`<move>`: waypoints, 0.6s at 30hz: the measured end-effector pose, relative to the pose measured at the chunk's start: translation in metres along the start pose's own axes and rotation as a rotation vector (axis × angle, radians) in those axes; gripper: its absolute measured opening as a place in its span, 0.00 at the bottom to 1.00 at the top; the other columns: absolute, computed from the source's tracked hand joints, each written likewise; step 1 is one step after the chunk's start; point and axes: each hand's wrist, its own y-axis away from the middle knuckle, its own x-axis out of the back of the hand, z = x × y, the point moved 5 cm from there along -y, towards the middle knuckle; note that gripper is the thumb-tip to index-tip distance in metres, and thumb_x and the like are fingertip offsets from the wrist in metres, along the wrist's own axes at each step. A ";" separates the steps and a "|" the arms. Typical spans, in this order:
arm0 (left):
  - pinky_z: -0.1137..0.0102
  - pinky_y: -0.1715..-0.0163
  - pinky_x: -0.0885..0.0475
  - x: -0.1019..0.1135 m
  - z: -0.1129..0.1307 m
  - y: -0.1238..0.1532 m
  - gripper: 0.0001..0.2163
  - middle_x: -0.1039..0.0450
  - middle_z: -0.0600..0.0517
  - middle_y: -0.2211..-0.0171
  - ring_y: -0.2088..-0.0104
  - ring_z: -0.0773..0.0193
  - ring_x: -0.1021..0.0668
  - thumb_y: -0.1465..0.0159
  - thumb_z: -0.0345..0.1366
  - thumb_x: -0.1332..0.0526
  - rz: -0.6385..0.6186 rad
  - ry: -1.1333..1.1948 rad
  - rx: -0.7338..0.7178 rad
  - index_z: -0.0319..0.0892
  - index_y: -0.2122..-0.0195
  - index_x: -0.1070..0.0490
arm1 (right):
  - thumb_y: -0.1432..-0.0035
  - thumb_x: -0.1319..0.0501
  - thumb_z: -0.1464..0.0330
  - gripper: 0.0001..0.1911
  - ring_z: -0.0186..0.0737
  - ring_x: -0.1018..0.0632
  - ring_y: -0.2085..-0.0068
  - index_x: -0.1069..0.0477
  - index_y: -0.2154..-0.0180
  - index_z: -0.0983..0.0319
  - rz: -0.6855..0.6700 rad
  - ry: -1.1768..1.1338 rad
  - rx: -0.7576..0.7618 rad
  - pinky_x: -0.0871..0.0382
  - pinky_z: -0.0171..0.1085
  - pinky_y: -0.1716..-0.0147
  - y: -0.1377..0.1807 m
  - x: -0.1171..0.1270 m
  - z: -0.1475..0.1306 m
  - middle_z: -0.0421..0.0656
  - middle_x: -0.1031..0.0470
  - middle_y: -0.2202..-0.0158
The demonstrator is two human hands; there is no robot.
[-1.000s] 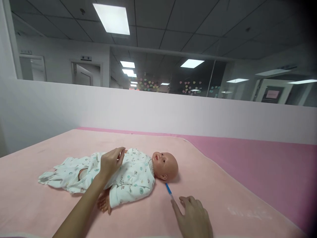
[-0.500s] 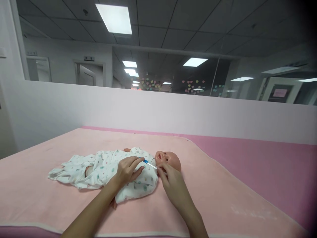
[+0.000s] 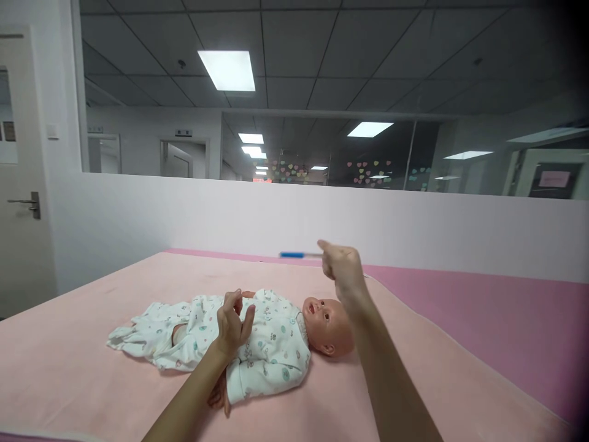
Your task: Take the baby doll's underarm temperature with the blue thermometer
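My right hand (image 3: pixel 343 267) is raised above the doll's head and grips a slim thermometer (image 3: pixel 291 255) by its thin pale end. The thermometer's blue end points left, slightly blurred. My left hand (image 3: pixel 234 322) is over the doll's torso with nothing in it, fingers bent and thumb apart; whether it touches the clothing I cannot tell. A baby doll (image 3: pixel 329 325) lies on its back, head to the right, part of the head hidden by my right forearm. It wears a white patterned outfit (image 3: pixel 271 344).
The doll lies on a peach-pink mat (image 3: pixel 92 362) with pale edging, over a darker pink surface (image 3: pixel 519 325). Behind stands a low white wall (image 3: pixel 257 215) with windows above. A door (image 3: pixel 23 184) is at the far left.
My right hand has moved up, away from the doll's neck, carrying the thermometer. My left hand has come off the thermometer's blue end. The view has tilted up and shifted left.
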 end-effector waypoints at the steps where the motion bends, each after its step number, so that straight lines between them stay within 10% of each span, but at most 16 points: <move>1: 0.75 0.79 0.40 0.000 -0.003 0.001 0.22 0.43 0.57 0.77 0.80 0.72 0.39 0.42 0.29 0.47 -0.005 -0.005 0.038 0.41 0.47 0.52 | 0.46 0.50 0.63 0.24 0.26 0.53 0.86 0.61 0.88 0.57 -0.098 -0.075 0.010 0.56 0.31 0.86 -0.004 -0.001 -0.007 0.31 0.61 0.89; 6: 0.78 0.80 0.41 -0.008 -0.004 0.001 0.17 0.38 0.55 0.75 0.79 0.72 0.34 0.41 0.30 0.48 -0.167 -0.069 0.092 0.39 0.50 0.46 | 0.46 0.50 0.68 0.26 0.27 0.56 0.86 0.56 0.92 0.56 -0.421 0.174 0.200 0.59 0.31 0.87 0.014 -0.023 -0.028 0.30 0.56 0.93; 18: 0.77 0.82 0.43 -0.024 -0.001 0.007 0.10 0.27 0.51 0.69 0.80 0.72 0.30 0.39 0.31 0.51 -0.491 -0.200 0.013 0.42 0.60 0.34 | 0.41 0.53 0.65 0.26 0.26 0.51 0.86 0.58 0.89 0.57 -0.493 0.200 0.176 0.55 0.29 0.87 0.049 -0.035 -0.007 0.31 0.55 0.91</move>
